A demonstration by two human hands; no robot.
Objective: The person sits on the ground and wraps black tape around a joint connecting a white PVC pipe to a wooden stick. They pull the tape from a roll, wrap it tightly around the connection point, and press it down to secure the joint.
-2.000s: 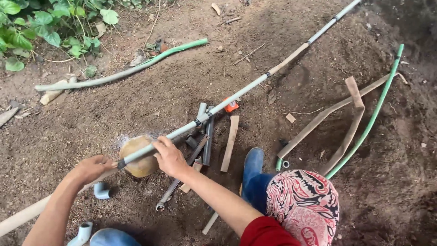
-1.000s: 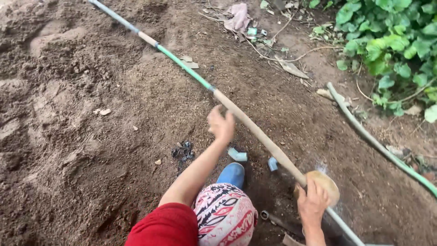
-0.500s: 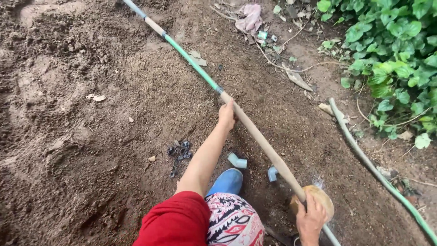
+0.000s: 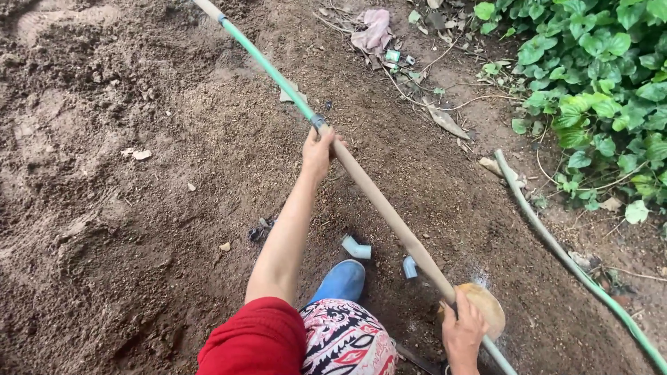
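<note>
Right hand: my right hand (image 4: 464, 332) is closing its fingers (image 4: 475, 314) round the near end of the long tan stiff plastic pipe (image 4: 389, 215), right beside the round yellowish sponge-like pad (image 4: 486, 305) that is pressing against it.
Footing: my blue rubber boot (image 4: 340, 281) is standing on the dark loose soil (image 4: 104, 208), and two short pale-blue pipe elbow fittings (image 4: 356, 246) are lying just beside its toe, under the pipe.
Pipe: it is running up off the ground, from low right toward the top left of the dug patch, and it is looking rigid and light, though long enough to sag or whip if I am holding it at one point only.
Left hand: my left hand (image 4: 318, 153) is reaching out and wrapping round the pipe at the grey joint collar (image 4: 318, 122).
Grip: I am judging the tan length dusty rather than slippery; hands well apart are suiting it best.
Far stretch: beyond the collar the pipe is turning into a green pipe section (image 4: 267, 66).
Right edge: a second green hose-like pipe (image 4: 577, 267) is lying along the ground near the leafy green plants (image 4: 597, 76).
</note>
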